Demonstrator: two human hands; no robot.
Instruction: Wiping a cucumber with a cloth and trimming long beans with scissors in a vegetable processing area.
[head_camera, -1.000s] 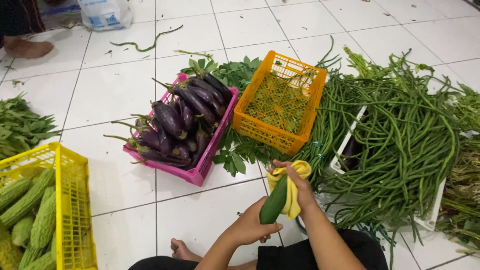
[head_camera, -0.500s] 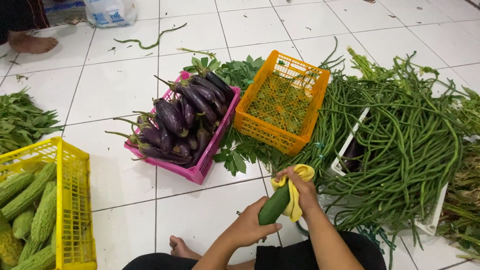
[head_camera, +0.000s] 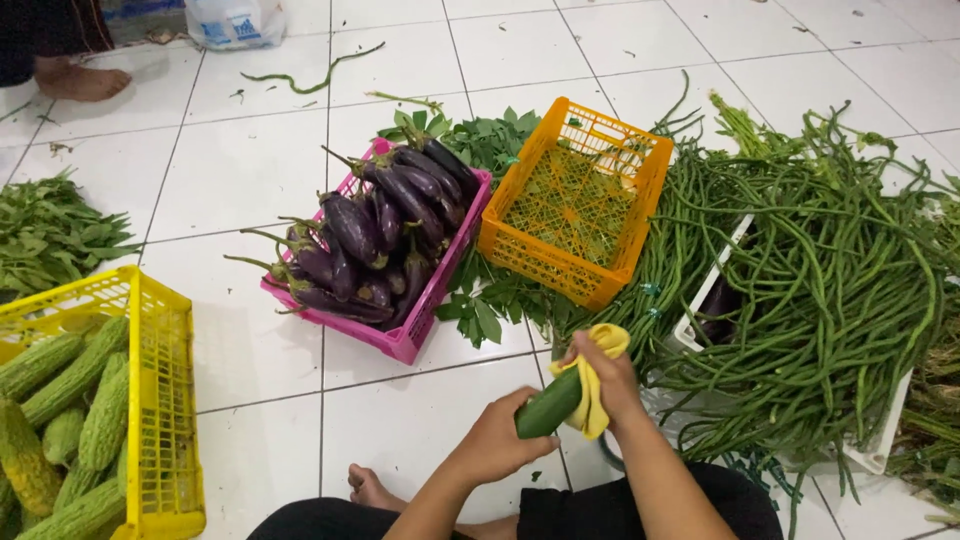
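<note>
The white tiled floor (head_camera: 250, 180) was covered with crates. A yellow crate (head_camera: 165, 400) kept bitter gourds together. A cucumber (head_camera: 548, 404) was gripped by the left hand (head_camera: 500, 440) so the right hand (head_camera: 610, 385), closed on a yellow cloth (head_camera: 597, 372), could wipe it.

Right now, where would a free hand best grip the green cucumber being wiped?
Probably the lower end of the cucumber, approached from below-left. It tilts up to the right, where the yellow cloth and right hand cover it; the left hand already holds the bare end.
</note>
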